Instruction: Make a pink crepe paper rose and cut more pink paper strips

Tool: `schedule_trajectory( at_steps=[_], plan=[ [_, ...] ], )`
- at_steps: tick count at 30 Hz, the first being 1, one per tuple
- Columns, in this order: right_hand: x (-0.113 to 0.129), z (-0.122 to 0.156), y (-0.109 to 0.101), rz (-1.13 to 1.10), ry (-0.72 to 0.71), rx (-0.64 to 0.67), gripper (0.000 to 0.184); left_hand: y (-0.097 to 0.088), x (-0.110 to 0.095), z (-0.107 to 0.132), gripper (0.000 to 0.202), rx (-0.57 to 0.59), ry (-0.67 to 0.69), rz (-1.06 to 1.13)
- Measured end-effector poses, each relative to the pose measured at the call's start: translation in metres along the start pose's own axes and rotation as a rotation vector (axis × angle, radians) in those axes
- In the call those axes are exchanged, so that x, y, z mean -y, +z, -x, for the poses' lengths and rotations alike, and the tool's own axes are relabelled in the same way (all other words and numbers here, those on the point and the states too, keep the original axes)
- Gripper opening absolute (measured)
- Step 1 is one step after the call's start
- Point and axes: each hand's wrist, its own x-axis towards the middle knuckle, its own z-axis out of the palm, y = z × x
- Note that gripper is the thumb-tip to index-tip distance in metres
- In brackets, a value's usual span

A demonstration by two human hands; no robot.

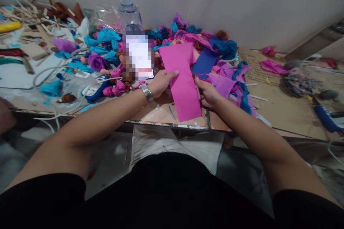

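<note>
A wide strip of bright pink crepe paper is held out over the front of the table. My left hand, with a metal watch at the wrist, grips its left side, thumb on top and fingers hidden beneath. At the strip's right edge, my right hand has its fingers closed on the paper; their tips are partly hidden. Behind the strip lies a dark blue paper strip. Purple paper pieces lie just beyond my right hand. A phone with a blurred screen leans near my left hand.
Crumpled paper flowers cover the table to the left. A clear bottle stands behind the phone. Farther left are wooden sticks and a white cable. On the right lies cardboard beside a grey bundle.
</note>
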Motion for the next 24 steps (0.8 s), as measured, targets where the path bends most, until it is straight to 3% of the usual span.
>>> schedule_trajectory(
  at_steps=[7,15,20,24],
  plan=[
    [-0.0011,-0.0007,0.0004,0.004,0.025,-0.037,0.044,0.0002,-0.0003,0.0007,0.024,-0.002,-0.013,-0.013],
    [-0.0006,0.0025,0.0049,-0.047,0.044,-0.031,0.032,0.0019,-0.0031,0.0036,0.025,-0.005,-0.021,-0.025],
    [-0.0017,0.0031,0.0054,-0.036,0.021,-0.020,0.033,0.0030,-0.0028,0.0033,0.023,-0.001,-0.027,-0.018],
    [-0.0033,0.0008,0.0022,-0.018,0.021,-0.001,0.039,0.0018,-0.0014,0.0019,0.033,-0.001,-0.003,0.006]
  ],
)
